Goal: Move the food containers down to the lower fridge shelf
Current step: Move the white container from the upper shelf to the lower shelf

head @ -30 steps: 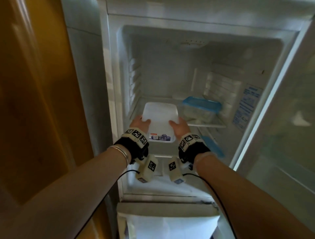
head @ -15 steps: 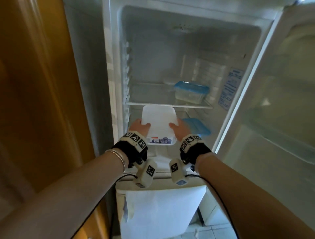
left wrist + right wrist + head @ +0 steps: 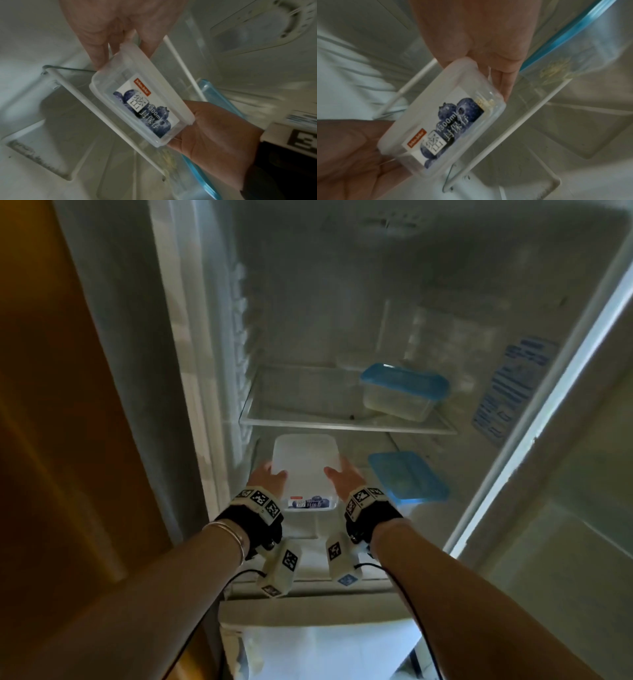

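Observation:
A clear food container with a white lid (image 3: 305,467) and a blueberry label (image 3: 144,106) is held level between both hands, just below the front edge of the upper glass shelf (image 3: 342,424). My left hand (image 3: 270,474) grips its left side, thumb on the lid. My right hand (image 3: 342,477) grips its right side the same way. In the wrist views the container (image 3: 443,121) hangs over the front rail of the lower shelf (image 3: 96,108); whether it touches the rail is unclear. One blue-lidded container (image 3: 402,390) stands on the upper shelf at the right. Another blue-lidded container (image 3: 407,477) sits on the lower shelf, right of my right hand.
The fridge's ribbed left wall (image 3: 239,344) is close to my left hand. The open door (image 3: 565,474) stands at the right. A white drawer front (image 3: 318,642) lies below my wrists. The left half of the upper shelf is bare.
Both hands have brought the white-lidded container down from the upper shelf to below its front edge. The head view has tilted up, showing more of the fridge.

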A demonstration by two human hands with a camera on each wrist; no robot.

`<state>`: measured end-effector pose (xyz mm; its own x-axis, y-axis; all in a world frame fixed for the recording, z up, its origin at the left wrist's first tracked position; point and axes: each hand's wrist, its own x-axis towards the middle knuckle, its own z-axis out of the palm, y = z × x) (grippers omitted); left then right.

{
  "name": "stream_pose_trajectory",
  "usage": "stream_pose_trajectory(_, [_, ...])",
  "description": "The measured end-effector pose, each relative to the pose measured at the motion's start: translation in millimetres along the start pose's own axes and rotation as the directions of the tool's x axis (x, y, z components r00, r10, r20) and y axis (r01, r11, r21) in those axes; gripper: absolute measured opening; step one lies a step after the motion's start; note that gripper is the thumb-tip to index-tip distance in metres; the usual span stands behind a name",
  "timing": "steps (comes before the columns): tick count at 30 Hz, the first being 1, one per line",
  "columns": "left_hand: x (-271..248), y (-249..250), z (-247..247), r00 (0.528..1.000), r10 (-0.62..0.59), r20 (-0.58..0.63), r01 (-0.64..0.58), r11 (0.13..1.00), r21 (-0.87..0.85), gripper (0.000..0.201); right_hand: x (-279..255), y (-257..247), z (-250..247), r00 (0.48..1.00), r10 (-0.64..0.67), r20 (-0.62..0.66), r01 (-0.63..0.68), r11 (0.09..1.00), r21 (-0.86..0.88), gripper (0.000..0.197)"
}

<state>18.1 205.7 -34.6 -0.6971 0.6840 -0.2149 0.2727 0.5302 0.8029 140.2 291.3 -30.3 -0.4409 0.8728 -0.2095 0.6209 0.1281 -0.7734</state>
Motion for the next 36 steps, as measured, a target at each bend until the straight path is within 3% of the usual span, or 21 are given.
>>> stream_pose_trajectory(6, [55,2,10,0.996,-0.084,-0.036,0.08,0.992,-0.096,0.049,56,-5,10,0.997,0.027,0.079,-0.027,1.0,-0.004,0.061])
stream_pose_trajectory(10, [79,-1,12,0.991,-0.113,-0.068,0.112,0.993,-0.018,0.051,82,-7,19,0.989,0.034,0.142,-0.039,0.999,0.037,0.062])
stream_pose_trajectory(18, [112,-15,21,0.981,-0.138,-0.134,0.137,0.99,-0.022,0.048,110,0,38,0.975,0.066,0.214,-0.081,0.995,0.066,0.07])
stream_pose_trajectory(22, [114,-17,24,0.982,-0.101,-0.16,0.11,0.993,0.044,0.047,112,-1,38,0.973,0.06,0.221,-0.073,0.996,0.053,0.07])
stream_pose_trajectory(28, [106,-8,25,0.99,0.064,-0.129,-0.041,0.984,0.173,0.05,107,0,38,0.968,0.04,0.247,-0.042,0.999,0.004,0.073])
stream_pose_trajectory(36, [104,-11,24,0.991,0.088,-0.099,-0.058,0.961,0.271,0.048,104,-6,42,0.967,0.049,0.251,-0.051,0.999,0.0,0.073])
